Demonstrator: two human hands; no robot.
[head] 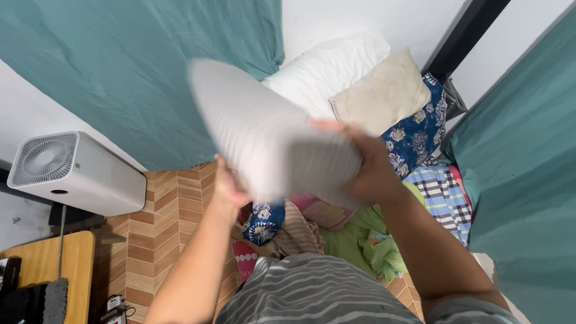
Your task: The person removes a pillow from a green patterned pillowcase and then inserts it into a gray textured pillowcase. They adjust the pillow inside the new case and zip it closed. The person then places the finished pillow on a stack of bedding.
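A grey finely striped pillow (264,135) is up in the air, blurred, held at chest height over the heap below. The right hand (366,165) clamps its near corner, fingers wrapped over the top edge, while the left hand (228,186) pinches the lower edge from beneath. It looks like a shake or fluff in mid-swing, and the next move calls for both grips staying firm on that near end. Just beyond the right hand lie a white pillow (327,69) and a cream cushion (381,93), with a blue floral pillow (420,132) beside them. Under the grip sits a pile of clothes (354,240), green and pink among them. Left of the left hand stands a white box-shaped fan unit (75,171) on the herringbone floor (159,222). Teal sheets (138,66) flank both sides. No packages, labels or signs can be made out.
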